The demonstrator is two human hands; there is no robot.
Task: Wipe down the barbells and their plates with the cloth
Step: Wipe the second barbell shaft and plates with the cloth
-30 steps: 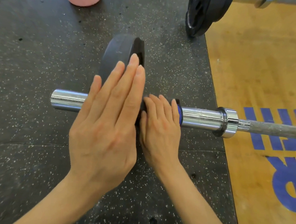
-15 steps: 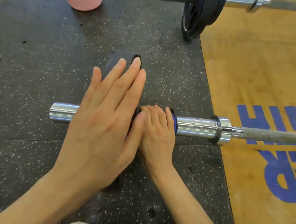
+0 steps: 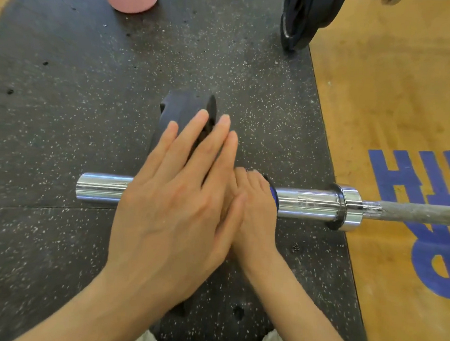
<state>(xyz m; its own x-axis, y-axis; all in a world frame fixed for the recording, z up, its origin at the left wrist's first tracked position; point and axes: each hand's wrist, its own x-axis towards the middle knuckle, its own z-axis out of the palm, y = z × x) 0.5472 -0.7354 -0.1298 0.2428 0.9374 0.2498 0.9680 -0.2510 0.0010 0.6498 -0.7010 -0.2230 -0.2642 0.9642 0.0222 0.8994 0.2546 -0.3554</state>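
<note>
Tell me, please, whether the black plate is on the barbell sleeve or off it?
On: the chrome sleeve shows on both sides of the black plate, whose outer face the left hand presses flat.

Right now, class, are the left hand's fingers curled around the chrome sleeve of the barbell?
No: the left hand lies flat with straight fingers against the black plate, above the chrome sleeve.
</note>
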